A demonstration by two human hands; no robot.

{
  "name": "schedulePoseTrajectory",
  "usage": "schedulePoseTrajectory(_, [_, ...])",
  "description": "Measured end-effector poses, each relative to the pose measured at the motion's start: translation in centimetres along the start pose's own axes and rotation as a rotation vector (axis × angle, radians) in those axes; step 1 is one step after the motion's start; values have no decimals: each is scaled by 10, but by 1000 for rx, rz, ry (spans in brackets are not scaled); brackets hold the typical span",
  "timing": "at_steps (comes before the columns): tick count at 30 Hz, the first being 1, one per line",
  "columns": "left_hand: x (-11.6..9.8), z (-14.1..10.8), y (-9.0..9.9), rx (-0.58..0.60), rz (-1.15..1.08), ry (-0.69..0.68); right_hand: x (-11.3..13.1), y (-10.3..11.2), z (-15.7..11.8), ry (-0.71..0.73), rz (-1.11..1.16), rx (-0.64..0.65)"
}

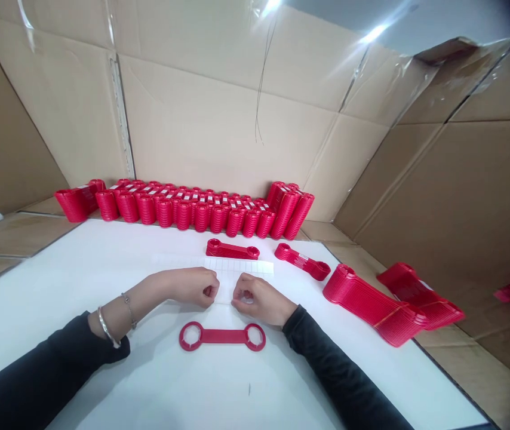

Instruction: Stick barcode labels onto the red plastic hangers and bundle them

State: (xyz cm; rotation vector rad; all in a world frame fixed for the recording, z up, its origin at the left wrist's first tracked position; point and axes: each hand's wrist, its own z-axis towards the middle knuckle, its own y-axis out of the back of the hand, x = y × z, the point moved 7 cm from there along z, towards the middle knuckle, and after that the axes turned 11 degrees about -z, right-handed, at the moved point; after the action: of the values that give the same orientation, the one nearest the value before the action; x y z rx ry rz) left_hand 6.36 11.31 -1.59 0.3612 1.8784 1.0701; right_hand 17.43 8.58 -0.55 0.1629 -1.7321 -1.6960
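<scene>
Red two-ring bar [223, 336], six o'clock of left hand [199, 286] and right hand [261, 298]; both curled, can't tell if gripping.

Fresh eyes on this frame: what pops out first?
Probably the long row of red stacks along the far edge of the table. Next, the single red piece lying flat, in frame just below the left hand and right hand. Then the big banded stack at right.
</scene>
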Motion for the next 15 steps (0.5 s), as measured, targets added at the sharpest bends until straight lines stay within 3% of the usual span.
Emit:
schedulePoseTrajectory(8, [2,3,0,-38,40,30,-3,-4,6,-100,-55,-20])
schedulePoseTrajectory(15, [8,-4,3,46,-10,41,-14,-1,2,-111,-54,-5])
